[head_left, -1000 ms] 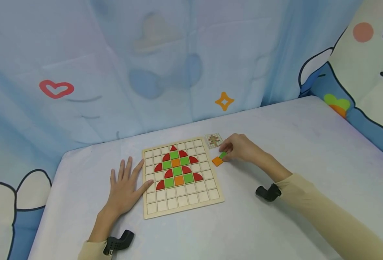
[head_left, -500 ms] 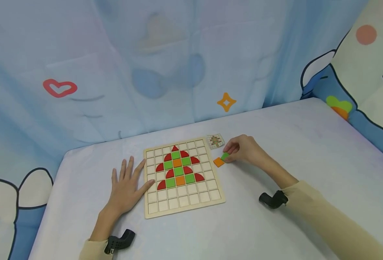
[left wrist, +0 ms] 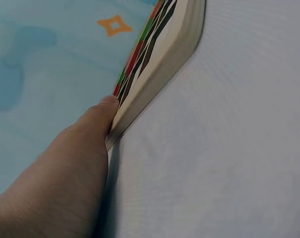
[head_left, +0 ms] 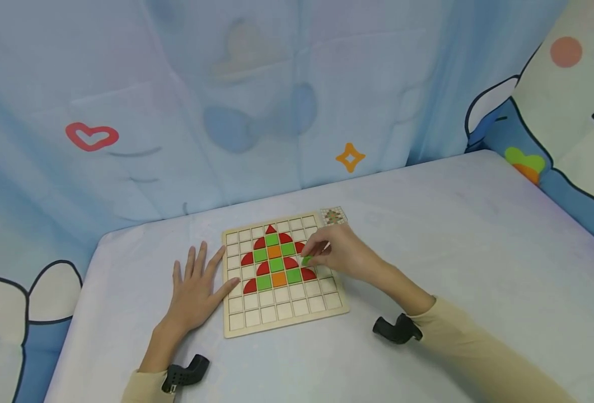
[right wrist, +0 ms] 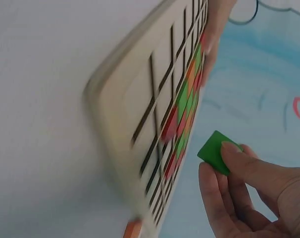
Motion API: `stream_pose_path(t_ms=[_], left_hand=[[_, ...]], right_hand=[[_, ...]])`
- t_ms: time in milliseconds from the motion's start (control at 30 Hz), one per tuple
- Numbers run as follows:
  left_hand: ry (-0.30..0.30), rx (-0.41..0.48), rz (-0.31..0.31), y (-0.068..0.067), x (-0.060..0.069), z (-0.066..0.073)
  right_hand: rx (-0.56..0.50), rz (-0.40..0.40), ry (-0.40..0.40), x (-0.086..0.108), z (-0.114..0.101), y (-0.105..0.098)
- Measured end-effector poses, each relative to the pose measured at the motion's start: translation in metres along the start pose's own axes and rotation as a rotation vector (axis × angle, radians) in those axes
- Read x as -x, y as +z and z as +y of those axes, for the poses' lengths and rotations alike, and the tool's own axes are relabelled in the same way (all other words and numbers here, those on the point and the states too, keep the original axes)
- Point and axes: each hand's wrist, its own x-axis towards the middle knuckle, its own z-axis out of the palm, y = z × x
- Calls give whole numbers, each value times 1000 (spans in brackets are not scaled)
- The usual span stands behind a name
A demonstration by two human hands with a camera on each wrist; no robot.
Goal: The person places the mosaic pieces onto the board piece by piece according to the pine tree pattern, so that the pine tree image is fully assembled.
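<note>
A wooden grid board (head_left: pixel 286 309) lies on the table, with red, green and orange tiles set in a tree-like pattern. My right hand (head_left: pixel 347 252) pinches a green square tile (right wrist: pixel 216 151) between thumb and fingers, above the board's right part. My left hand (head_left: pixel 193 296) lies flat with fingers spread at the board's left edge. Its thumb (left wrist: pixel 108 106) rests on the board's rim in the left wrist view. An orange tile (right wrist: pixel 133 229) lies beside the board in the right wrist view; in the head view my right hand hides it.
A small pattern card (head_left: pixel 333 215) lies at the board's far right corner, partly covered by my right hand. The white-covered table (head_left: pixel 453 224) backs onto a blue printed curtain (head_left: pixel 176 112).
My right hand has picked up the green tile from beside the orange one and carried it left over the board. The left hand has stayed in place.
</note>
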Motion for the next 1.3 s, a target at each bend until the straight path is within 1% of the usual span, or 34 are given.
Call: stream_pose_path(t_ms=[133, 233, 467, 600, 1000, 1300], left_hand=[[1, 13, -1, 1, 0, -1], [5, 15, 2, 2, 0, -1], [2, 9, -1, 0, 0, -1], [1, 17, -4, 1, 0, 0], [0, 22, 6, 1, 1, 0], [6, 23, 19, -1, 3, 2]], right_hand=[[-27, -106, -41, -6, -14, 22], [-18, -145, -66, -10, -20, 34], [10, -225, -71, -14, -25, 51], [33, -235, -65, -14, -26, 56], [89, -235, -33, -15, -30, 57], [75, -262, 6, -16, -31, 55]])
